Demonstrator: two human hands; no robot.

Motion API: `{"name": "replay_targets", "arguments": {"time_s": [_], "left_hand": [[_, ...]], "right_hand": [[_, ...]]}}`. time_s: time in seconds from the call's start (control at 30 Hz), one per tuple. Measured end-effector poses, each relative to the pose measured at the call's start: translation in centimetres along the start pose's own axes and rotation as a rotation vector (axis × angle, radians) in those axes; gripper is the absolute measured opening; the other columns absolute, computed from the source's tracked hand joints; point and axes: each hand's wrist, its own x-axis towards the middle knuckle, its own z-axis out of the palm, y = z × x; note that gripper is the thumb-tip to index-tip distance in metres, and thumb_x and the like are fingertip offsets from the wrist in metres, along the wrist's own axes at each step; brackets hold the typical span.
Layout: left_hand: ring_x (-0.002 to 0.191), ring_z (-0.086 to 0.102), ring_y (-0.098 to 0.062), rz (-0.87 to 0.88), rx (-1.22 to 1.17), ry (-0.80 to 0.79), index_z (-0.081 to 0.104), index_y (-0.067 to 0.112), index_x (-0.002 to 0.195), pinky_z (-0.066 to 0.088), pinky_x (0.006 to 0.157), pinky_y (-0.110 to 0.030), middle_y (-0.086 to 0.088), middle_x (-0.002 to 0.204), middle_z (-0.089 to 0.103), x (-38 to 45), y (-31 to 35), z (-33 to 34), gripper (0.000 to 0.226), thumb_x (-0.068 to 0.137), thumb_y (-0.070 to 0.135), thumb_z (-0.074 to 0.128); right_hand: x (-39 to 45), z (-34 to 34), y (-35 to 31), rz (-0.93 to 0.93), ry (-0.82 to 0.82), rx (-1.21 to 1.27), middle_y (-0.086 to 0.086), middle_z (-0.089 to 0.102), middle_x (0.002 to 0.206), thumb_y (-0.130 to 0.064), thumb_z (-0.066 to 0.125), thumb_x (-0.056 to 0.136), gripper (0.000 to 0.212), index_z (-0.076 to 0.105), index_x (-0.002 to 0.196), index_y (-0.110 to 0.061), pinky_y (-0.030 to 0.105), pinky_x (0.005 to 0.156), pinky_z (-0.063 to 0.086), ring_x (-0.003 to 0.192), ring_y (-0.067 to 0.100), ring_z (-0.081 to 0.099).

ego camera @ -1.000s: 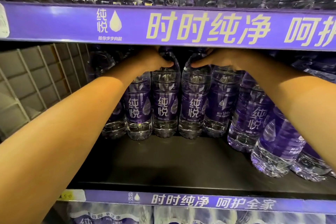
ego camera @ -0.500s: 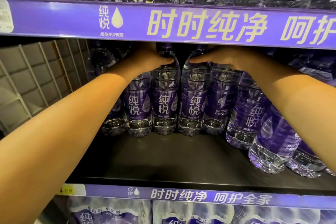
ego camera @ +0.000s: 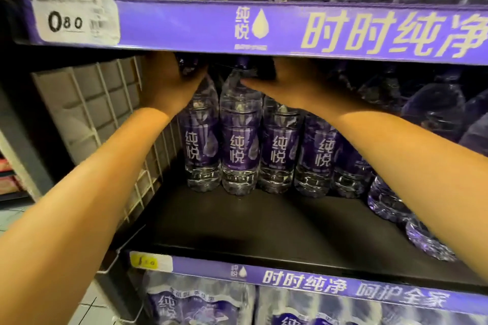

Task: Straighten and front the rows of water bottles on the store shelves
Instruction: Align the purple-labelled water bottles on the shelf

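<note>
Clear water bottles with purple labels stand in a row at the back of the dark middle shelf (ego camera: 264,229). My left hand (ego camera: 171,84) grips the top of the leftmost bottle (ego camera: 202,145), just under the upper shelf rail. My right hand (ego camera: 293,84) grips the neck and shoulder of the bottle beside it (ego camera: 239,145). Two more bottles (ego camera: 277,145) (ego camera: 317,150) stand in line to the right. Further right, under my right forearm, other bottles (ego camera: 388,200) sit closer to the front edge and out of line. The caps are hidden by the rail and my hands.
A white wire divider (ego camera: 105,119) closes the shelf's left end. The purple rail (ego camera: 290,29) above carries a white price tag (ego camera: 76,21) and bottles on top. The lower rail (ego camera: 303,282) fronts wrapped bottle packs (ego camera: 200,303).
The view has shifted left and closer. Both hands have moved left along the row, from the middle bottles to the two at the left end by the wire divider.
</note>
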Motion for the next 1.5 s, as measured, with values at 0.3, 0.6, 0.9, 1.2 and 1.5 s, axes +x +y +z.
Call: {"name": "replay_targets", "arguments": {"time_s": [0.3,0.6,0.9,1.2,1.5], "left_hand": [[0.105,0.068,-0.022,-0.29,-0.448,-0.297,0.074,0.004,0.109,0.054,0.095,-0.047,-0.011,0.107,0.073,-0.8,-3.6,1.1,0.049,0.064,0.013,0.091],[0.089,0.07,-0.005,-0.281,-0.414,-0.359,0.076,0.016,0.099,0.055,0.08,-0.023,0.005,0.093,0.076,-0.1,-3.3,0.2,0.041,0.062,0.011,0.091],[0.095,0.07,-0.007,-0.374,-0.399,-0.423,0.074,0.016,0.108,0.055,0.085,-0.023,0.005,0.1,0.075,0.3,-3.4,-0.1,0.05,0.061,0.016,0.092],[0.116,0.059,-0.026,-0.111,0.001,-0.189,0.06,0.011,0.125,0.048,0.098,-0.035,-0.009,0.123,0.065,-1.2,-0.3,-0.2,0.061,0.076,0.038,0.082],[0.108,0.059,-0.04,0.181,0.095,-0.211,0.056,0.014,0.13,0.048,0.087,-0.043,-0.017,0.119,0.063,-3.6,10.5,4.7,0.053,0.086,0.04,0.07]], "right_hand": [[4.2,3.3,-1.5,0.272,-0.284,-0.003,0.0,0.046,0.095,-0.047,0.088,0.062,0.073,0.04,0.107,-0.016,0.029,0.072,0.035,0.096,0.023,0.05],[4.3,3.7,-1.0,0.316,-0.256,0.108,0.01,0.04,0.149,-0.037,0.089,0.065,0.11,0.025,0.15,-0.008,0.022,0.083,0.033,0.131,0.027,0.043],[3.6,3.0,-1.8,0.294,-0.278,0.119,0.008,0.035,0.154,-0.035,0.087,0.068,0.114,0.015,0.154,-0.013,0.023,0.093,0.036,0.135,0.028,0.04],[-0.8,-1.2,-1.0,0.248,-0.177,0.289,0.002,0.05,0.139,-0.04,0.074,0.084,0.072,0.04,0.142,-0.016,0.022,0.092,0.042,0.124,0.019,0.051],[-7.3,-7.0,4.6,0.444,-0.054,0.437,-0.001,0.067,0.122,-0.042,0.076,0.079,0.054,0.063,0.125,-0.018,0.03,0.097,0.051,0.111,0.014,0.063]]}}
